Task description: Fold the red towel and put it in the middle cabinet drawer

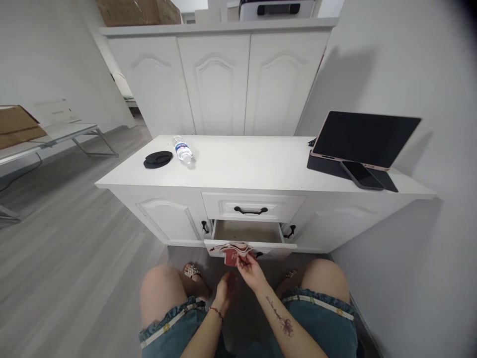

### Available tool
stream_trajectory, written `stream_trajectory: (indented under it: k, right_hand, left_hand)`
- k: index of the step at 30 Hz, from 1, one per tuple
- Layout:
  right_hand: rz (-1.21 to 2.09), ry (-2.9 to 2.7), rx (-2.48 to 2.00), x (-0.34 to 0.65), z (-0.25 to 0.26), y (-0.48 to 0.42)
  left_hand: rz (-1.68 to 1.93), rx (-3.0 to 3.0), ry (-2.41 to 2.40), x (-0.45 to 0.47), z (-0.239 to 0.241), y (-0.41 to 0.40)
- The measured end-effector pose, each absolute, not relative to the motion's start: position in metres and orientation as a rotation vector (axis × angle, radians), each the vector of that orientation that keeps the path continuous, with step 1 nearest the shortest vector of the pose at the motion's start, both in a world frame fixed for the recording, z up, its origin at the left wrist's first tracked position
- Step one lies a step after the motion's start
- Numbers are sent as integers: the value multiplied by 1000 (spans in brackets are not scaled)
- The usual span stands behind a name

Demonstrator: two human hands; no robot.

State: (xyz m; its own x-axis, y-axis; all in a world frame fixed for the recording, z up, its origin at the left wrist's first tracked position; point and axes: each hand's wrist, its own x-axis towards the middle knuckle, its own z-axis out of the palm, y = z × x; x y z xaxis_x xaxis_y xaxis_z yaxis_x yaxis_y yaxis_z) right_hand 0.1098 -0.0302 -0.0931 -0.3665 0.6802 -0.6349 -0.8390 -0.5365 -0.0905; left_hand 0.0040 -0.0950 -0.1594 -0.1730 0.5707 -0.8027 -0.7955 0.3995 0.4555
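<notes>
My right hand is closed on a folded red-and-white cloth, pinching its right side. The cloth has pale layered folds on top and light marks on its red face. It is in front of a pulled-out lower drawer, overlapping the drawer's front panel in view. I see bare bottom and side walls inside that drawer. My left hand hovers just below and left of the cloth, apart from it, above my lap. Its fingers are in shadow and blurred, so their pose is unclear.
Above the drawer is a closed drawer with a black handle. On the white cabinet top are a water bottle, a flat black item, a tablet and a phone. My knees flank the drawer.
</notes>
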Motion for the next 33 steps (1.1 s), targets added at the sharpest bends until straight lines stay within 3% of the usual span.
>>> stream_trajectory:
  k: [13,33]
  right_hand:
    - [1886,364,-852,164,-90,-22]
    - [1701,86,-964,246,-92,-3]
  left_hand:
    - [1228,-98,1141,21,-123,-47]
    - [1184,-98,1204,33,-119,-30]
